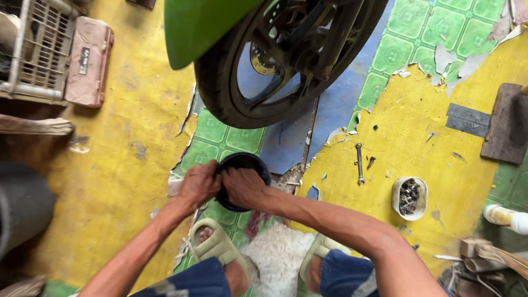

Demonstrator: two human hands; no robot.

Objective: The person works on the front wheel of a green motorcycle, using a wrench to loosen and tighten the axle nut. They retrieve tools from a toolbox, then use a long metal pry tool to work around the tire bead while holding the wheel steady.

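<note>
A round black part (246,163), like a shallow cap or bowl, sits low over the floor in front of me. My left hand (199,183) grips its left edge. Pressed on its lower middle, my right hand (243,187) covers much of its surface. Just beyond it stands a motorcycle wheel (286,60) with a black tyre and black spokes, under a green fender (195,27). My feet in pale sandals (217,246) are planted below my hands.
A spanner (359,163) lies on the yellow floor to the right. Beside it is a small white tub of bolts (409,197). A pink case (88,60) and a plastic crate (38,49) sit at the far left. A dark board (507,124) lies far right.
</note>
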